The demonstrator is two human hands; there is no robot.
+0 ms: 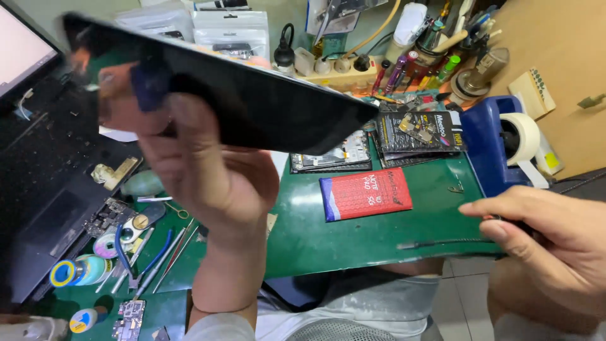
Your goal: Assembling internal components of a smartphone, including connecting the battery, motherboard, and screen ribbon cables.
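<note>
Crowding the green mat [353,233]: red packet [365,194], tape dispenser [499,142], pliers [136,262].

A large, flat, glossy black glass panel [252,95] is held up in the air, tilted so its long edge slopes down from upper left to right, its right corner above the back of the green work mat [353,233]. Its dark face mirrors blurred colours. A thin dark cable [442,243] lies along the mat's front edge.
</note>
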